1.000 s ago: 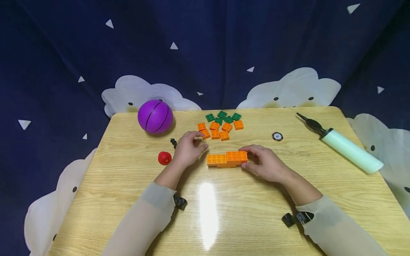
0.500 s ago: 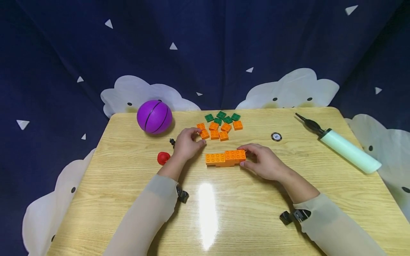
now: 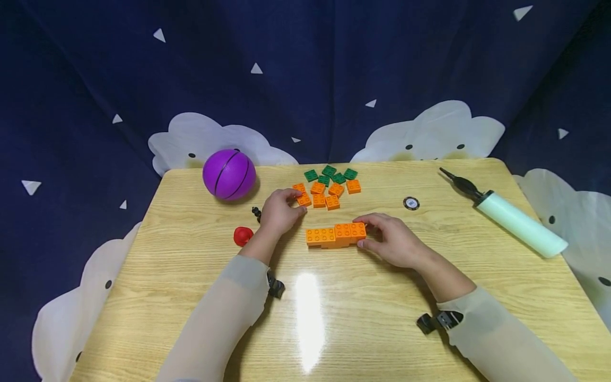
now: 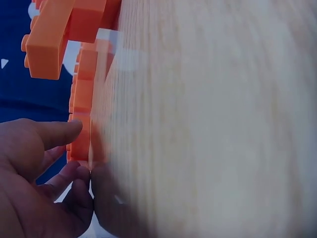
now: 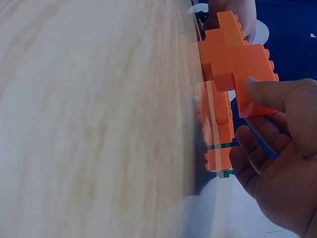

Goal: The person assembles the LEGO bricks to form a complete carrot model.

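My right hand (image 3: 393,241) pinches the right end of a stepped block of joined orange toy bricks (image 3: 321,236), thumb in front and fingers behind. In the right wrist view the thumb presses the face of this brick block (image 5: 242,74). My left hand (image 3: 279,212) is at the loose orange toy bricks behind it, thumb and index finger about the nearest-left brick (image 3: 304,200). In the left wrist view the thumb lies against that orange brick (image 4: 80,141), with the other fingers curled below. Several more loose orange bricks (image 3: 319,200) lie just to its right.
Several flat green bricks (image 3: 329,170) lie behind the orange ones. A purple ball (image 3: 229,175) stands at the back left, with a red object (image 3: 242,236) and a small black object (image 3: 256,213) near my left wrist. A poker chip (image 3: 411,203) and a hand pump (image 3: 520,223) lie right.
My left hand has moved slightly back and right to the nearest-left loose brick, and its thumb and fingers have come in around it. The right hand keeps its grip on the joined bricks.
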Demonstrator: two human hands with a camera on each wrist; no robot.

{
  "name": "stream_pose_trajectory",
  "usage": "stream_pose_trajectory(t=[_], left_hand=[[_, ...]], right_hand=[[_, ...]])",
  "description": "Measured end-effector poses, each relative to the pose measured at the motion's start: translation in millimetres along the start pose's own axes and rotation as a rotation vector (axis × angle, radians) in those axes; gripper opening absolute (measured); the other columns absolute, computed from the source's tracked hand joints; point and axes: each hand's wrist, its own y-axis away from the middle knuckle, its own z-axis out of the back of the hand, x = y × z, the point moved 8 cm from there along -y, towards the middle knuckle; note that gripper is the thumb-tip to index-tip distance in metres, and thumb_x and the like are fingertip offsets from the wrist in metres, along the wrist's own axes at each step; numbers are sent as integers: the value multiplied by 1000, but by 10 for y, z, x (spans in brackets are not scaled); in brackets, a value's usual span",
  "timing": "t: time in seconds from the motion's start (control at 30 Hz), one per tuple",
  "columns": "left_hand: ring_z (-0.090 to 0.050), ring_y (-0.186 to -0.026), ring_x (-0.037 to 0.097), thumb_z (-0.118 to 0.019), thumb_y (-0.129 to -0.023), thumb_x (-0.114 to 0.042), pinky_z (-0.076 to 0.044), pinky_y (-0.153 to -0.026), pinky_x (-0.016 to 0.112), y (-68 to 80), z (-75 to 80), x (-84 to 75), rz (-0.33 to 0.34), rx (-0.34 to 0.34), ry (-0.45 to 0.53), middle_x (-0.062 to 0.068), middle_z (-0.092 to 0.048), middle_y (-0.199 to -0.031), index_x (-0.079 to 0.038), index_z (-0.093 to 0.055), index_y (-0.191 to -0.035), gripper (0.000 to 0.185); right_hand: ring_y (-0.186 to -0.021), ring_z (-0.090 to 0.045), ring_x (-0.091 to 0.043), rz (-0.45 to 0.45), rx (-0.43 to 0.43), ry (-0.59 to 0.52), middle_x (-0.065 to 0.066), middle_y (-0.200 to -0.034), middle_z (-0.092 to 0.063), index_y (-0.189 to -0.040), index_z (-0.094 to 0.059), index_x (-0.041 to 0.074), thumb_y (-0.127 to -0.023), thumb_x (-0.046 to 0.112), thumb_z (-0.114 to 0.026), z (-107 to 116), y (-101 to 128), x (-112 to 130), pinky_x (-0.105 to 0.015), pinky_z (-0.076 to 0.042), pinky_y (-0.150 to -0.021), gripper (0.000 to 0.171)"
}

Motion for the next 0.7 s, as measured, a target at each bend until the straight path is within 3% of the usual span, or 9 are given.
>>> stream_pose_trajectory(t=[0.7], left_hand=[[-60,-104,24,-87,-85,-21,-48,-93,42,38,6,57,22,-13,26,0,-72,-112,-18,-71,-101,23]], right_hand=[[-120,-62,-29,12,1,1,-8,-138,-64,-138,-64,15,-94,20,-79,17,16,56,-51,-50,-101,47]])
